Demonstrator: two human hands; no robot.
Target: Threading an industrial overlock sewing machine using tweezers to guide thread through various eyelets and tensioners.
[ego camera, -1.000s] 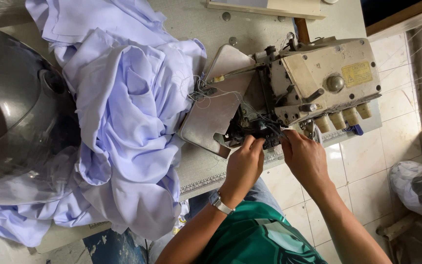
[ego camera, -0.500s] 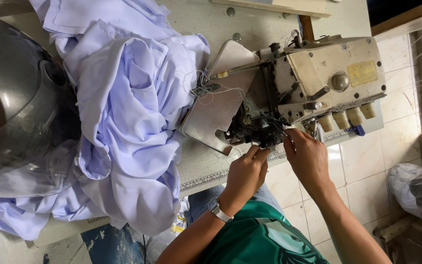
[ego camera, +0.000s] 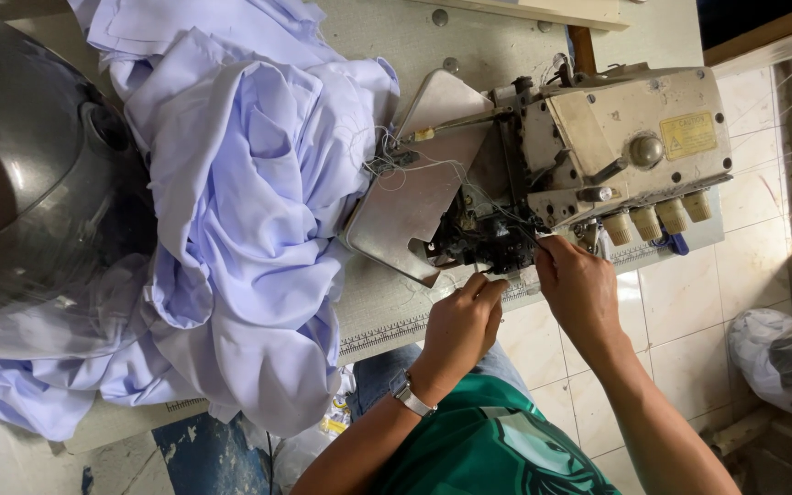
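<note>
A beige overlock sewing machine (ego camera: pixel 625 151) sits on a grey table (ego camera: pixel 469 37), its dark looper area (ego camera: pixel 483 243) exposed at the front. My right hand (ego camera: pixel 579 289) pinches a thin thread (ego camera: pixel 515 220) that runs up into the machine. Just below the looper area, my left hand (ego camera: pixel 460 325), with a watch on its wrist, has its fingertips pressed together at the machine's front edge; what they hold is too small to tell. A heap of pale lilac fabric (ego camera: pixel 249 211) lies on the table left of the machine.
A dark shiny helmet (ego camera: pixel 29 174) rests at the far left against the fabric. A metal plate (ego camera: pixel 414 183) stands open beside the machine. A ruler strip (ego camera: pixel 387 330) runs along the table edge. A filled plastic bag (ego camera: pixel 781 353) lies on the tiled floor at right.
My right hand has moved up slightly toward the machine, drawing the thread tighter. My left hand has shifted a little right and up, closer to the looper area.
</note>
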